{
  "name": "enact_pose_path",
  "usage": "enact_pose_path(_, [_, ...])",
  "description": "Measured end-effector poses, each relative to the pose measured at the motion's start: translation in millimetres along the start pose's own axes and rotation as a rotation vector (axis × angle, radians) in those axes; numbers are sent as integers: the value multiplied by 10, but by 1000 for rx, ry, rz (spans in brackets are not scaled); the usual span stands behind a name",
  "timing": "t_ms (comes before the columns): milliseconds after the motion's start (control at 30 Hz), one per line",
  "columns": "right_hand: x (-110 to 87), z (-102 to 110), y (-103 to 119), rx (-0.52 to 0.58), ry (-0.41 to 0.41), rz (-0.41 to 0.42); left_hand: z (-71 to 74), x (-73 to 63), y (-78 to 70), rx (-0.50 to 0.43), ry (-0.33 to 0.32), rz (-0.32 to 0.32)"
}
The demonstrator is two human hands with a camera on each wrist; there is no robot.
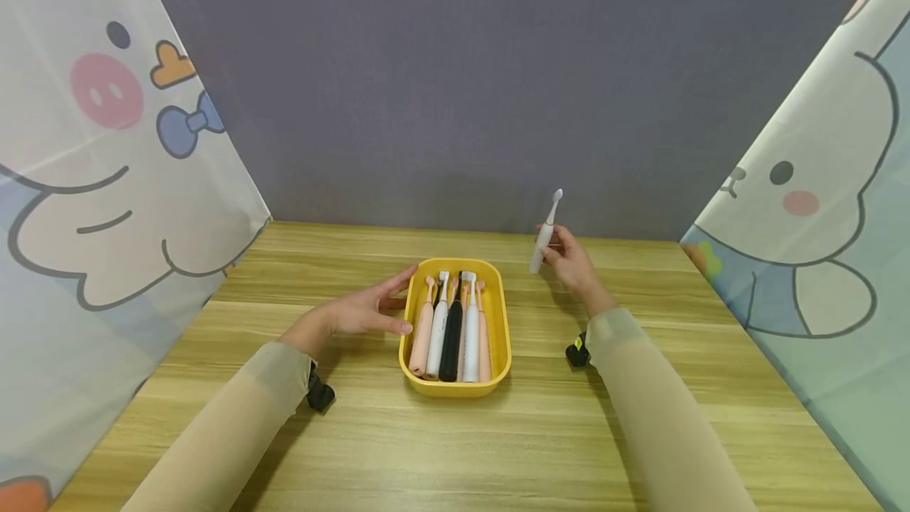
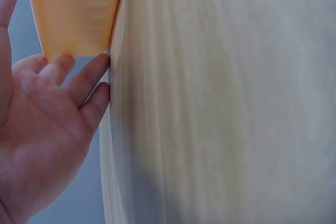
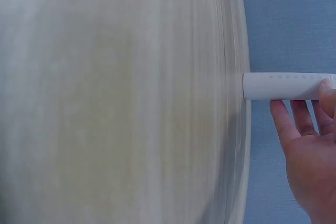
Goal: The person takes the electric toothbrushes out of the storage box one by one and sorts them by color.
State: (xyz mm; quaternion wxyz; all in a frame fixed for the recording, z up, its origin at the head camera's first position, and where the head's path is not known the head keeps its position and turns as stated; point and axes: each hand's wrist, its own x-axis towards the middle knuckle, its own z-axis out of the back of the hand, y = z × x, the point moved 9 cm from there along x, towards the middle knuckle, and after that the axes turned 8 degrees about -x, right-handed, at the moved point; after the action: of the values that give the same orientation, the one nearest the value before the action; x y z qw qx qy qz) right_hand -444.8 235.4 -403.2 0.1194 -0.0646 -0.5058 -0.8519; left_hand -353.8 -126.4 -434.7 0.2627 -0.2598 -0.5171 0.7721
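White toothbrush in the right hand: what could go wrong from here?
The white toothbrush, held near upright by the right hand, might topple if released, being tall and slim. The left hand touches the yellow tray, so a nudge could slide it. The toothbrushes inside lie packed together, so lifting one may drag another.
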Motion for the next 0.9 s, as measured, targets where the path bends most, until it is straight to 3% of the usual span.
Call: enact_pose_path(900, [26, -60, 18, -46, 40, 4, -1, 19, 46, -19, 11, -9])
